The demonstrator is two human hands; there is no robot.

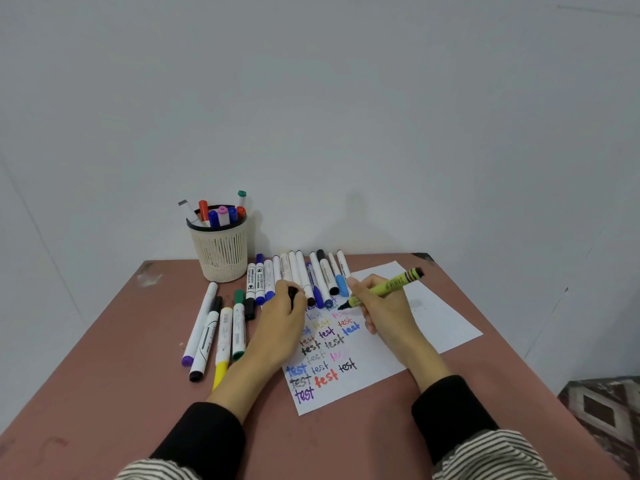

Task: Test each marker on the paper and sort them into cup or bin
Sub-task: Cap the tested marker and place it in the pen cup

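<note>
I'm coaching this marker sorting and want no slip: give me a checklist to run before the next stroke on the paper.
1. Cap off the green marker, dark tip bare: ok.
2. Right hand grips the barrel: ok.
3. Tip over the paper near the written words: ok.
4. Left hand holds a dark cap-like piece: ok, though what it is cannot tell.
5. Cup upright, in view: ok.
6. Bin in view: not ok.

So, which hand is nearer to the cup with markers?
Left. The left hand lies just in front and to the right of the cup, holding a black cap. The right hand, gripping the green marker, is farther right over the paper.
</note>
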